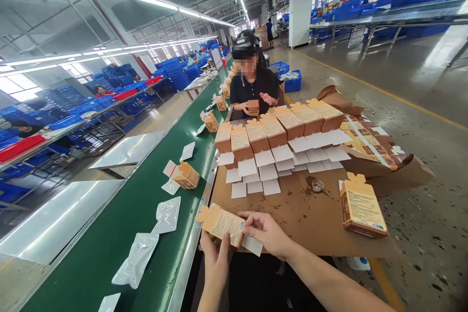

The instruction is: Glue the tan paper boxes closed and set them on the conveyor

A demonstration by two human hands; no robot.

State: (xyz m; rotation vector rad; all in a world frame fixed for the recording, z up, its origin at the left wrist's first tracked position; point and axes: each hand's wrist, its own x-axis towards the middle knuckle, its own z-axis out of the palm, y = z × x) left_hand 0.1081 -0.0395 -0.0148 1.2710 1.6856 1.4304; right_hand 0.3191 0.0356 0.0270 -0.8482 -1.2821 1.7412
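Note:
My left hand (216,253) grips a small orange-brown carton (224,224) from below, with the thumb along its printed face. The carton lies tilted, its scalloped flap pointing left and a white flap (253,244) sticking out at its right end. At that right end, my right hand (268,234) has its fingers pinched against the carton's edge beside the white flap. Beyond my hands, rows of similar cartons (239,144) stand on the brown cardboard-covered table (292,214), white flaps hanging toward me. Another carton (361,207) stands alone on the right.
A green conveyor belt (146,263) runs along my left, carrying silver pouches (137,259) and open cartons (186,174). Across the table a person (252,80) holds brown cartons. A clear round item (316,185) lies on the cardboard. Blue crates (292,80) sit on the floor behind.

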